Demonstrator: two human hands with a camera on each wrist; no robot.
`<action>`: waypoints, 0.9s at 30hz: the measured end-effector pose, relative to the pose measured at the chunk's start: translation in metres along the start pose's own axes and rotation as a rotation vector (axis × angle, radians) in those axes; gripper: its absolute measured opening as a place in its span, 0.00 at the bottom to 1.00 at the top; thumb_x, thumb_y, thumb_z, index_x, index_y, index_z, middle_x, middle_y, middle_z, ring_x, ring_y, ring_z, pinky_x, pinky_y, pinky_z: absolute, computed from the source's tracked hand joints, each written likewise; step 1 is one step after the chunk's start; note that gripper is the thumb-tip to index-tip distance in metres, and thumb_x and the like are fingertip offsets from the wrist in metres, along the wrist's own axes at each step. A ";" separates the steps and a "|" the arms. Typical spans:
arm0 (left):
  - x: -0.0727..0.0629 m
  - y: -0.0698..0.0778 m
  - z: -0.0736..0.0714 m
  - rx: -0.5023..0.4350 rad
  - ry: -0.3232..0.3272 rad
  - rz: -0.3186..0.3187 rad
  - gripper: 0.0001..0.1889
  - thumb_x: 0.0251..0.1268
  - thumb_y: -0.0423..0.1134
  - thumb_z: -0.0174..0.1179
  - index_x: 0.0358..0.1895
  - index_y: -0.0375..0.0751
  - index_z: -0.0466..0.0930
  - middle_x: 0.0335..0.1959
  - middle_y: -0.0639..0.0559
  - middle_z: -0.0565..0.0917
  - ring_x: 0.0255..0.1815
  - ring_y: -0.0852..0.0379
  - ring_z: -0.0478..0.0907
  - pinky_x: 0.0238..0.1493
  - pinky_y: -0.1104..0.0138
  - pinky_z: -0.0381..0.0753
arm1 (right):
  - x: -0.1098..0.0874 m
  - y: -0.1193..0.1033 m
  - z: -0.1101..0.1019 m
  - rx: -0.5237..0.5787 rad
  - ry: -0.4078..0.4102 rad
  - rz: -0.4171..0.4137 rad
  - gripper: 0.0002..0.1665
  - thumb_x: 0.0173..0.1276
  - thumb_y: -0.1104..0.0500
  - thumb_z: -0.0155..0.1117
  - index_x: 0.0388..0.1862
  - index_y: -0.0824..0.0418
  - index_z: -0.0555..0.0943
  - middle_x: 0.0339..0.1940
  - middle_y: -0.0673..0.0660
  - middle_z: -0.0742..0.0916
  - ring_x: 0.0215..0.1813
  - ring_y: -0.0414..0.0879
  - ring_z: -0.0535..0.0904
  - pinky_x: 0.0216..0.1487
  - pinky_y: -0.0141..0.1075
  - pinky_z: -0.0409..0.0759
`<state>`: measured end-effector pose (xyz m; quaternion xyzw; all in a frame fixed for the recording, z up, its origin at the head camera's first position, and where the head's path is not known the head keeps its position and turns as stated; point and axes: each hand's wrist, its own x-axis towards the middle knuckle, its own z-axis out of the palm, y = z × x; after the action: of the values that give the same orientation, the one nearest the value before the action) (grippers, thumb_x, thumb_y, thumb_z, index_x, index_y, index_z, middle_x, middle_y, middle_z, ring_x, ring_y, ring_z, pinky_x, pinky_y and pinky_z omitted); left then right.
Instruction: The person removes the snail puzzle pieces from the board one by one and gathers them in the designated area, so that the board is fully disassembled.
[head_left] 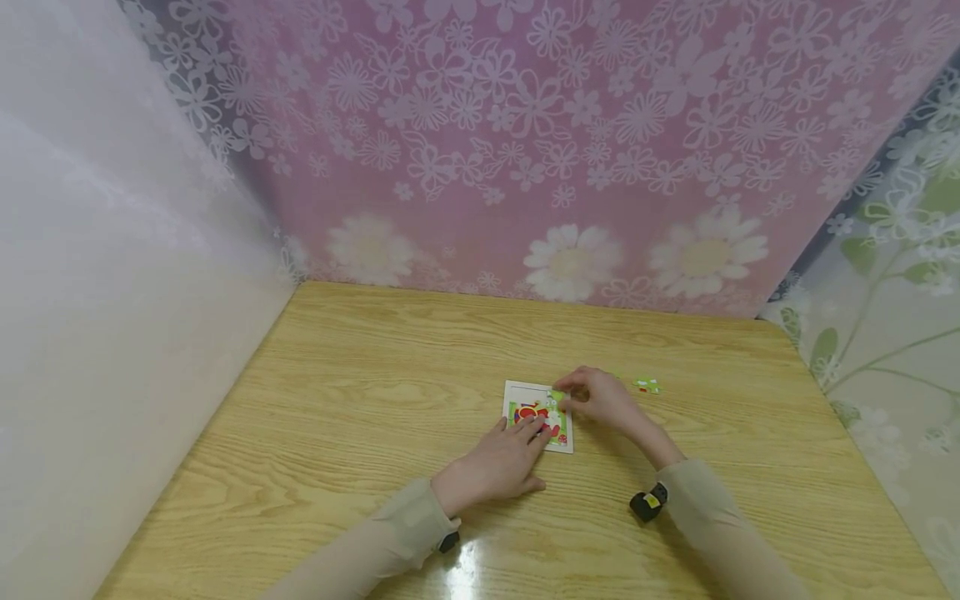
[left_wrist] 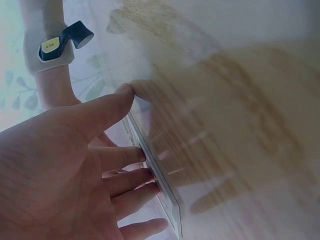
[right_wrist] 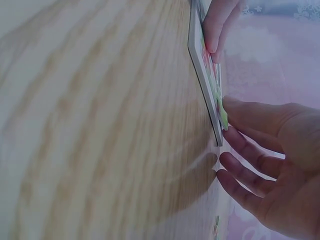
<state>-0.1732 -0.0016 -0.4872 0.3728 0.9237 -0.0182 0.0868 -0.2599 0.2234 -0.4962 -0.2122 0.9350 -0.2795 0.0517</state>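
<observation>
A person's left hand (head_left: 498, 462) rests with fingers spread on a puzzle board (head_left: 523, 394), which lies on a wooden table (head_left: 375, 358) about midway between the left and right edges. At the board's far right corner, the right hand (head_left: 606, 400) pinches a green piece (right_wrist: 224, 120) between thumb and forefinger. Loose scraps (head_left: 647, 386) of green and white lie near that hand, toward the table's far right corner.

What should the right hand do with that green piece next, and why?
Probably ease the green piece down flat. In the right wrist view its end, held by the right hand, sticks up from the puzzle board, while the left hand has its fingers on the board, perhaps steadying it.
</observation>
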 end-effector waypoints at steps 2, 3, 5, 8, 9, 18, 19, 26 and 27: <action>0.000 0.000 -0.001 -0.001 -0.005 0.001 0.41 0.72 0.64 0.54 0.80 0.45 0.59 0.81 0.48 0.59 0.80 0.53 0.58 0.74 0.50 0.65 | 0.000 0.000 0.000 -0.003 -0.004 -0.003 0.18 0.63 0.57 0.76 0.52 0.59 0.87 0.43 0.53 0.86 0.42 0.47 0.79 0.43 0.44 0.79; -0.001 0.000 -0.002 -0.002 -0.004 0.003 0.41 0.72 0.64 0.54 0.80 0.45 0.59 0.81 0.48 0.59 0.80 0.53 0.58 0.74 0.50 0.65 | 0.000 0.000 0.000 -0.007 -0.003 -0.009 0.18 0.63 0.57 0.76 0.52 0.59 0.87 0.42 0.53 0.86 0.41 0.47 0.79 0.42 0.42 0.78; -0.001 0.000 -0.005 -0.008 -0.005 0.005 0.41 0.72 0.64 0.55 0.80 0.45 0.59 0.81 0.48 0.59 0.80 0.52 0.58 0.74 0.50 0.65 | 0.000 -0.001 0.000 -0.010 0.003 -0.019 0.19 0.62 0.58 0.77 0.51 0.60 0.87 0.42 0.53 0.85 0.40 0.47 0.78 0.40 0.40 0.76; -0.003 0.001 -0.006 -0.018 0.002 0.009 0.41 0.71 0.63 0.55 0.79 0.44 0.60 0.80 0.47 0.60 0.79 0.52 0.59 0.74 0.49 0.66 | -0.001 -0.004 0.000 -0.015 0.018 -0.037 0.19 0.60 0.60 0.78 0.51 0.60 0.88 0.41 0.53 0.85 0.40 0.47 0.79 0.40 0.40 0.76; -0.003 0.001 -0.007 -0.022 0.004 0.009 0.41 0.71 0.63 0.56 0.79 0.44 0.60 0.80 0.46 0.60 0.79 0.51 0.60 0.73 0.49 0.66 | -0.002 -0.004 0.000 -0.015 0.023 -0.042 0.19 0.60 0.60 0.78 0.51 0.60 0.87 0.41 0.53 0.85 0.41 0.48 0.79 0.40 0.40 0.77; -0.003 0.001 -0.005 -0.014 0.013 0.012 0.41 0.71 0.63 0.56 0.79 0.44 0.61 0.80 0.46 0.61 0.79 0.51 0.60 0.73 0.48 0.67 | -0.003 -0.009 0.001 -0.007 0.076 -0.086 0.19 0.56 0.64 0.80 0.44 0.56 0.83 0.38 0.52 0.81 0.40 0.49 0.79 0.39 0.40 0.76; -0.003 0.001 -0.005 -0.014 0.015 0.012 0.41 0.71 0.63 0.56 0.79 0.44 0.61 0.80 0.46 0.61 0.79 0.51 0.61 0.73 0.48 0.67 | -0.003 -0.009 0.001 -0.002 0.079 -0.088 0.19 0.56 0.64 0.81 0.44 0.56 0.83 0.38 0.51 0.81 0.40 0.49 0.79 0.39 0.40 0.76; -0.003 0.000 -0.005 -0.008 0.022 0.013 0.41 0.71 0.63 0.56 0.79 0.43 0.61 0.80 0.45 0.60 0.79 0.50 0.61 0.73 0.48 0.67 | -0.003 -0.007 0.001 0.059 0.066 -0.094 0.17 0.58 0.65 0.79 0.44 0.55 0.82 0.39 0.49 0.86 0.40 0.46 0.82 0.45 0.43 0.83; -0.003 0.000 -0.005 -0.008 0.022 0.013 0.41 0.71 0.63 0.56 0.79 0.43 0.61 0.80 0.45 0.60 0.79 0.51 0.60 0.73 0.48 0.67 | -0.003 -0.006 0.001 0.078 0.064 -0.093 0.16 0.59 0.65 0.78 0.43 0.55 0.82 0.38 0.49 0.87 0.41 0.45 0.82 0.46 0.44 0.84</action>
<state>-0.1715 -0.0032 -0.4821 0.3788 0.9221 -0.0097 0.0785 -0.2552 0.2196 -0.4943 -0.2441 0.9137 -0.3245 0.0172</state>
